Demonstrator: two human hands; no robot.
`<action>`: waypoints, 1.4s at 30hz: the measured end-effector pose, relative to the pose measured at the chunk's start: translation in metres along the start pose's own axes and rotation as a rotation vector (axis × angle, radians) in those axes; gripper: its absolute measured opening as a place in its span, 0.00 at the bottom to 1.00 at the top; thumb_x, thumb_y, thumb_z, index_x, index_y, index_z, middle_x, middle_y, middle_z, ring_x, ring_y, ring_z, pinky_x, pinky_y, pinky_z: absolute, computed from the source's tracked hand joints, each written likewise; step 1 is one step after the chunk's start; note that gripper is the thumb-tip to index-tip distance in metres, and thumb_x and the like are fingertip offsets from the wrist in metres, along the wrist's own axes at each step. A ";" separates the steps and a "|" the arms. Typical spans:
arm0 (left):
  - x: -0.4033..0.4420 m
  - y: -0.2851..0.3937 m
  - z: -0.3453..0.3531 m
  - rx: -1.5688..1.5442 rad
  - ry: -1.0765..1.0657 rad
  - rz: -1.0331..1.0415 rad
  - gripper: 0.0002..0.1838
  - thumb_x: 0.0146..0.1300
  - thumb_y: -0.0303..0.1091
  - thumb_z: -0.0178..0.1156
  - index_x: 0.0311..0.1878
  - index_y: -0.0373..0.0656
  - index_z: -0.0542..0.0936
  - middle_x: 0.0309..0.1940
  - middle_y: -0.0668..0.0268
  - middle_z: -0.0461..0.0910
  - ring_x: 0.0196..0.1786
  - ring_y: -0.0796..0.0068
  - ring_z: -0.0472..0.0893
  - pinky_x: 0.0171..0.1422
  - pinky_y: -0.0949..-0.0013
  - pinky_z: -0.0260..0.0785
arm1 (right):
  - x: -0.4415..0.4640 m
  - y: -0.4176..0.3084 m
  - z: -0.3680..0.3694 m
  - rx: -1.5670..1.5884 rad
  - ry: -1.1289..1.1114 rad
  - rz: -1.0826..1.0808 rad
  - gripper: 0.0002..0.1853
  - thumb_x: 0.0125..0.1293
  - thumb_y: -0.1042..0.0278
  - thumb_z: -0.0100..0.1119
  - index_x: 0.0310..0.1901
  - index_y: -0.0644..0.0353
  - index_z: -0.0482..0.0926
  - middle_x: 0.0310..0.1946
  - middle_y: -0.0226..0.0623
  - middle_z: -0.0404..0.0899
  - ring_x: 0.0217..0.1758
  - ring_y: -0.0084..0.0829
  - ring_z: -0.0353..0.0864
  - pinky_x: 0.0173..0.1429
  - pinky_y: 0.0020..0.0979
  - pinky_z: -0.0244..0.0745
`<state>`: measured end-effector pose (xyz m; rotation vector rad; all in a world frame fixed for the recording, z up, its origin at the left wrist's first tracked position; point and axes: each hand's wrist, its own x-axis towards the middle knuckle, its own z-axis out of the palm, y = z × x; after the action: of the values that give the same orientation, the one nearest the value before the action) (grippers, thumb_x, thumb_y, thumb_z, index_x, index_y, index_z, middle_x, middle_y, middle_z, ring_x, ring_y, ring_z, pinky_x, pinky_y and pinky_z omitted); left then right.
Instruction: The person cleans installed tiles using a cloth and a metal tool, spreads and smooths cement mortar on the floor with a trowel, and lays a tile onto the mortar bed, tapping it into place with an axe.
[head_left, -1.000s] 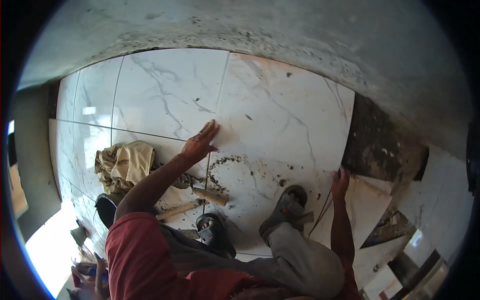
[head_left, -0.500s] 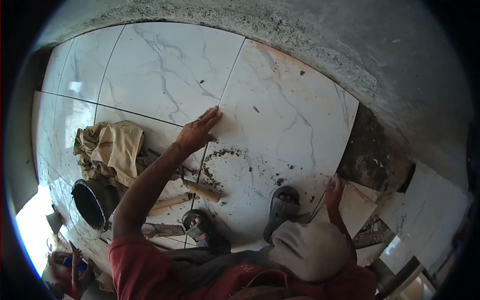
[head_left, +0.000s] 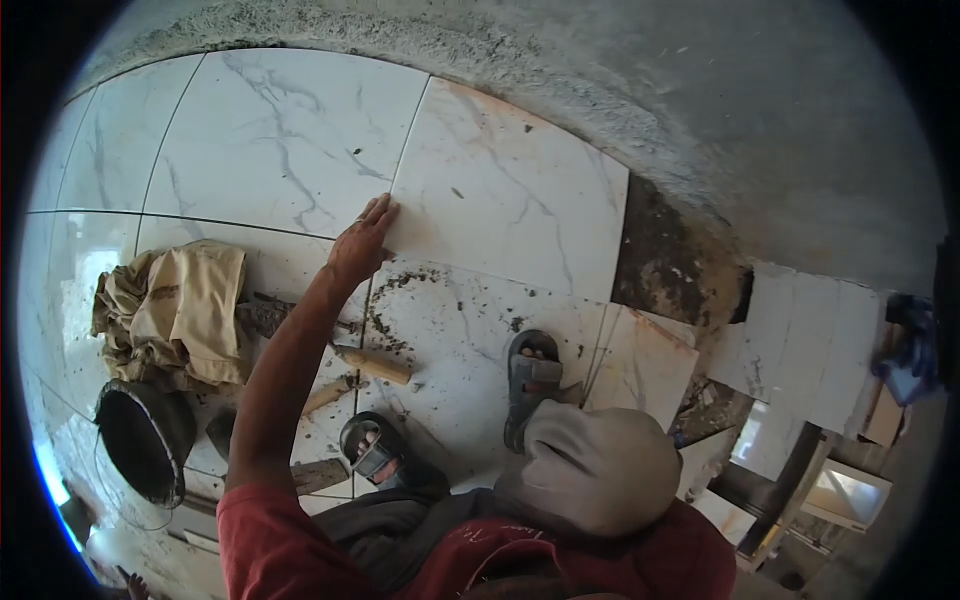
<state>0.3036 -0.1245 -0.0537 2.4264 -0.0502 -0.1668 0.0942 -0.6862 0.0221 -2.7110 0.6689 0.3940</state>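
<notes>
My left hand (head_left: 365,240) lies with fingers stretched out on the white marbled floor, its fingertips at the joint beside a large tile (head_left: 510,190). It holds nothing. My right hand is out of sight; rounded grey cloth (head_left: 600,470), perhaps a trouser knee, fills the lower right of my body. Below my left hand, dark crumbs (head_left: 395,300) are scattered over the neighbouring tile. Near my left forearm lie a tool with a wooden handle (head_left: 372,364), a second wooden handle (head_left: 328,396) and a mortar-crusted metal blade (head_left: 265,316).
A crumpled beige cloth (head_left: 185,310) and a black bucket (head_left: 150,440) are at left. Bare rough ground (head_left: 665,250) shows beyond the large tile, beside the wall (head_left: 760,130). Cut tile pieces (head_left: 800,340) lie at right. My sandalled feet (head_left: 535,375) stand on the tiles. Another person's hand (head_left: 133,582) shows lower left.
My view has shifted, so the floor appears further left. My right hand, earlier at the large tile's lower right edge, has gone out of sight. My left hand stays at the joint.
</notes>
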 end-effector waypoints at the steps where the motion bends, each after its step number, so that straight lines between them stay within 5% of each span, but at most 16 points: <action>1: 0.000 -0.001 0.003 0.010 0.004 -0.007 0.42 0.46 0.27 0.71 0.67 0.43 0.63 0.71 0.56 0.55 0.73 0.55 0.57 0.71 0.61 0.60 | -0.004 0.001 -0.003 -0.008 -0.001 -0.001 0.17 0.59 0.65 0.60 0.46 0.66 0.72 0.36 0.46 0.75 0.41 0.44 0.77 0.46 0.41 0.71; 10: 0.001 -0.004 0.005 0.085 0.008 0.003 0.45 0.45 0.29 0.72 0.68 0.41 0.61 0.72 0.52 0.53 0.73 0.50 0.55 0.71 0.58 0.60 | -0.014 -0.005 -0.018 -0.089 -0.025 -0.070 0.16 0.58 0.66 0.61 0.45 0.66 0.73 0.33 0.46 0.76 0.38 0.44 0.79 0.43 0.41 0.72; 16: -0.002 0.022 0.011 0.160 0.010 -0.074 0.46 0.46 0.36 0.73 0.67 0.35 0.60 0.70 0.44 0.52 0.72 0.43 0.55 0.72 0.50 0.55 | 0.050 -0.069 -0.048 -0.109 0.078 -0.393 0.15 0.58 0.67 0.61 0.44 0.66 0.73 0.30 0.47 0.76 0.36 0.43 0.80 0.41 0.41 0.73; 19: 0.008 0.026 0.012 0.136 0.015 -0.071 0.36 0.52 0.27 0.63 0.65 0.34 0.62 0.68 0.42 0.56 0.70 0.43 0.58 0.71 0.53 0.57 | 0.132 -0.130 -0.057 0.084 0.007 -0.399 0.16 0.62 0.61 0.59 0.45 0.63 0.72 0.31 0.45 0.78 0.35 0.42 0.80 0.36 0.40 0.73; 22: 0.017 -0.027 0.037 0.125 0.127 0.028 0.28 0.52 0.20 0.49 0.60 0.31 0.67 0.59 0.42 0.69 0.63 0.45 0.68 0.67 0.56 0.63 | 0.172 -0.202 -0.046 0.220 0.087 -0.279 0.19 0.53 0.67 0.58 0.43 0.71 0.69 0.30 0.55 0.77 0.36 0.53 0.80 0.40 0.43 0.73; 25: 0.009 0.009 0.003 -0.122 0.073 -0.171 0.22 0.55 0.22 0.46 0.55 0.33 0.72 0.48 0.44 0.77 0.54 0.46 0.75 0.62 0.57 0.67 | 0.230 -0.181 0.001 0.213 0.173 -0.296 0.21 0.53 0.66 0.58 0.45 0.73 0.69 0.32 0.59 0.77 0.40 0.56 0.79 0.45 0.46 0.72; 31: 0.002 0.033 0.042 -0.157 0.367 -0.332 0.25 0.50 0.19 0.47 0.56 0.27 0.69 0.44 0.39 0.76 0.52 0.42 0.75 0.61 0.56 0.67 | 0.261 -0.157 0.040 0.346 0.220 -0.302 0.26 0.52 0.64 0.58 0.51 0.73 0.69 0.40 0.61 0.76 0.46 0.60 0.76 0.52 0.47 0.70; 37: 0.021 0.040 0.041 -0.061 0.327 -0.504 0.23 0.54 0.23 0.48 0.56 0.27 0.67 0.44 0.39 0.73 0.48 0.39 0.73 0.56 0.47 0.67 | 0.264 -0.151 0.047 0.310 0.258 -0.323 0.26 0.51 0.65 0.58 0.51 0.73 0.70 0.44 0.61 0.73 0.49 0.58 0.74 0.53 0.45 0.69; 42: 0.028 0.023 0.047 -0.031 0.281 -0.593 0.18 0.59 0.31 0.48 0.50 0.31 0.73 0.44 0.39 0.73 0.47 0.37 0.74 0.54 0.45 0.67 | 0.260 -0.150 0.040 0.377 0.193 -0.235 0.22 0.50 0.65 0.57 0.45 0.72 0.72 0.37 0.54 0.77 0.41 0.51 0.78 0.48 0.41 0.71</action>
<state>0.3257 -0.1748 -0.0767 2.3437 0.7930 -0.0867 0.3812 -0.6496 -0.0663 -2.4420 0.4140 -0.0506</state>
